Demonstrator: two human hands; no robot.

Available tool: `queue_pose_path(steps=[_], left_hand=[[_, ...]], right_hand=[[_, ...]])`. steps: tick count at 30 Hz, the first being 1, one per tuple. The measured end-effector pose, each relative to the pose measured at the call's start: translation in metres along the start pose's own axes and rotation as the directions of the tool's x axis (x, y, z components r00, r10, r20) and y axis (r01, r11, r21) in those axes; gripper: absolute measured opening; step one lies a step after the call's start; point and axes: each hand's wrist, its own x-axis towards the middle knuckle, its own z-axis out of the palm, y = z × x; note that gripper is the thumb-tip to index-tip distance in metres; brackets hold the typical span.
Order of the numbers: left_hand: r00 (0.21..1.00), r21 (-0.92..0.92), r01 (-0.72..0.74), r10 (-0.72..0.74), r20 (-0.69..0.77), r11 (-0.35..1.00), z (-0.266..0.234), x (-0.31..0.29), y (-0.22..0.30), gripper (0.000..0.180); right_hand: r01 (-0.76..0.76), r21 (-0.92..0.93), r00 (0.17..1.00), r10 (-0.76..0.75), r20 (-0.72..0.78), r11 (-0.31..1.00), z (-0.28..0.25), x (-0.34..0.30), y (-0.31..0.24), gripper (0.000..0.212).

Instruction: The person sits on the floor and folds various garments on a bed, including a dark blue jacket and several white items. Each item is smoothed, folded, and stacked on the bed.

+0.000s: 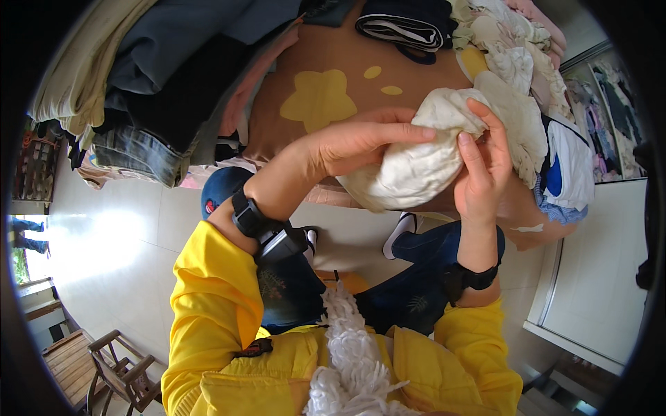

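Between my two hands an off-white cloth item, softly crumpled and rounded, is held up above the front edge of the bed. Its exact kind is hard to make out. My left hand grips it from the left, thumb lying across the top and the other fingers hidden behind the fabric. On the other side, my right hand pinches its upper right edge between thumb and fingers. Behind the cloth spreads a brown bed cover with yellow star shapes.
Folded trousers and dark clothes are stacked at the left. A dark folded garment lies at the back, and pale clothes heap at the right. A white and blue garment hangs over the right edge. A wooden chair stands lower left.
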Motion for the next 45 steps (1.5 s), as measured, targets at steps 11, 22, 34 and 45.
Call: queue_pose_path(steps=[11,22,34,45], left_hand=[[0.974,-0.123,-0.228,0.226,-0.028,0.966,0.0,0.0,-0.012,0.033],[0.935,-0.212,-0.346,0.318,-0.158,0.914,-0.003,0.004,-0.018,0.032],[0.755,0.025,-0.258,0.218,-0.619,0.966,-0.028,0.018,-0.013,0.029],[0.629,0.026,-0.375,0.275,-0.727,0.927,-0.036,0.032,-0.01,0.041]], right_hand=[[-0.03,0.068,0.999,0.028,0.016,0.997,-0.016,0.002,0.002,0.103],[-0.171,-0.039,0.985,0.172,0.007,0.984,-0.012,-0.026,0.023,0.031],[0.206,-0.737,0.491,-0.719,-0.492,0.644,-0.119,0.047,-0.055,0.03],[0.166,-0.907,0.926,0.377,0.008,-0.387,-0.111,0.08,-0.034,0.045]])
